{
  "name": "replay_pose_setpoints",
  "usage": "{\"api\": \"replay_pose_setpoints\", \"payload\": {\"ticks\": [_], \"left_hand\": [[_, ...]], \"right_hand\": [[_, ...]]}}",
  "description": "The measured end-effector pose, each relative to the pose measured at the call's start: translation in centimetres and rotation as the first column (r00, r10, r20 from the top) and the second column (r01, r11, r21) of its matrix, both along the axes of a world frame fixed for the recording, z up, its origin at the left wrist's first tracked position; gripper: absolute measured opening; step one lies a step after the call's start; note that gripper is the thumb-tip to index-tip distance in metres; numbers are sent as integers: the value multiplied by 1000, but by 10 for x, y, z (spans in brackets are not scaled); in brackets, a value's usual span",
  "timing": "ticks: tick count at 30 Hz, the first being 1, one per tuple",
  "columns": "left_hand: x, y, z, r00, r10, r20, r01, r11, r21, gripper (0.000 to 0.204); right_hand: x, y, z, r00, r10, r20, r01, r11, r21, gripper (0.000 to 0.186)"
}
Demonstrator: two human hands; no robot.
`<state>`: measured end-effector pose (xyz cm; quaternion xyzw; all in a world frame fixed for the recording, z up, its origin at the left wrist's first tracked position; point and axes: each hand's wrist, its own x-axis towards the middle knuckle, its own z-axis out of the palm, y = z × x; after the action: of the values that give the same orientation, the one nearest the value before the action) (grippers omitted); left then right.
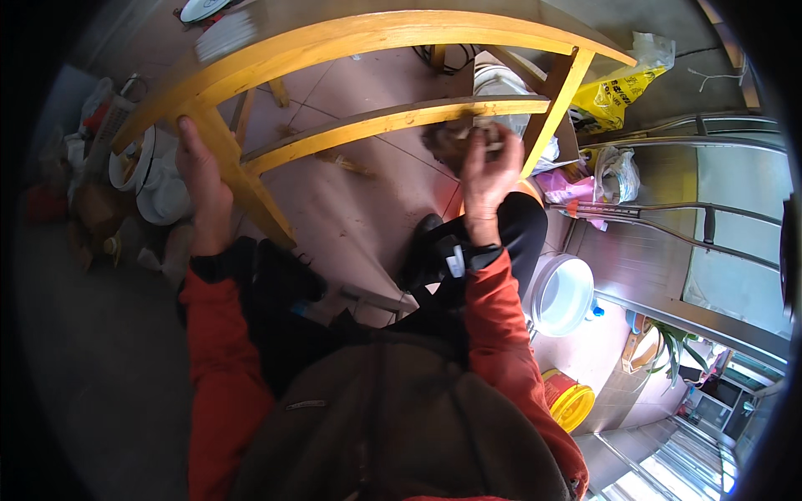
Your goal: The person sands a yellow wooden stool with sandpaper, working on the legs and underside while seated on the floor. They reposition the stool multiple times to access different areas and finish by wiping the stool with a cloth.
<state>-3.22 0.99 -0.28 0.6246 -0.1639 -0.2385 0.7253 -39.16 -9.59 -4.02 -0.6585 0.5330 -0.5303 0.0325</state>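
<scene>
- Frame [401,32]: your left hand [203,179] grips its left side; brace it firmly.
- Wad [447,144]: gripped, blurred, in your right hand [491,167]; press evenly along the rail [401,118].

Dark printed characters [622,88] (partly creased) mark the yellow plastic bag [596,102].

1. Clock centred mid-view, 12 ahead of you. Frame [376,123]: spans 10 to 1.
2. Your left hand [203,171]: 10, on frame. Your right hand [491,171]: 1–2, item [449,144] in it.
3. Box [569,144]: 2, behind frame; bag [614,96] right of it.
4. Crutch [708,225]: 3.
5. Tub [561,296]: 3–4; pail [573,407]: 4, nearer you; plant [671,349] right of both.
</scene>
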Motion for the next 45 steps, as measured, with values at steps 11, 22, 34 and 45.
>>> {"api": "replay_pose_setpoints", "payload": {"ticks": [11, 22, 34, 45], "left_hand": [[1, 2, -3, 999, -9, 33, 9, 1000, 8, 68], [-2, 6, 1, 995, -94, 20, 94, 996, -6, 70], [-2, 2, -4, 999, -36, 11, 36, 999, -38, 69], [-5, 4, -3, 999, -16, 42, 17, 999, -28, 62]], "right_hand": [[43, -3, -10, 982, 116, -151, -129, 988, -80, 18], [6, -46, -20, 968, -241, -76, 226, 960, -164, 17], [-8, -58, -4, 946, -319, -49, 321, 946, 46, 17], [165, 90, -18, 952, 267, -148, -262, 964, 47, 37]]}}
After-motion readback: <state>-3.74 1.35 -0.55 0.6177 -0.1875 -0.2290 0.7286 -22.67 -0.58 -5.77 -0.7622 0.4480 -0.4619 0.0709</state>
